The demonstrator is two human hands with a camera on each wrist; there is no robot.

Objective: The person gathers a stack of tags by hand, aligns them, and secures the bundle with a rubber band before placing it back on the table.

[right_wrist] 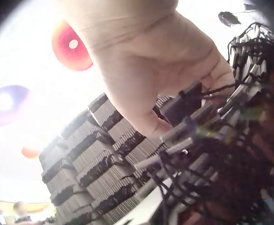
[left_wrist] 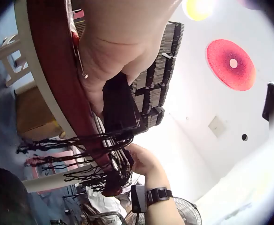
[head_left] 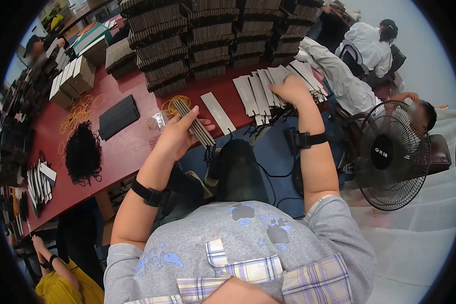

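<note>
My left hand (head_left: 175,136) grips a small stack of hang tags (head_left: 201,133) with black cords dangling from one end. In the left wrist view the tags' dark faces (left_wrist: 119,107) show beneath the fingers. My right hand (head_left: 292,92) is over a fanned row of pale hang tags (head_left: 245,95) at the table's edge. Close up in the right wrist view, its thumb and fingers pinch a dark tag (right_wrist: 181,105) among the corded ends. A single pale tag (head_left: 218,112) lies between the two hands.
Tall rows of stacked tags (head_left: 213,40) stand at the back of the red table (head_left: 126,162). Black cords (head_left: 83,154), yellow rubber bands (head_left: 76,117) and a black stack (head_left: 119,116) lie left. A fan (head_left: 390,152) stands right; other people sit nearby.
</note>
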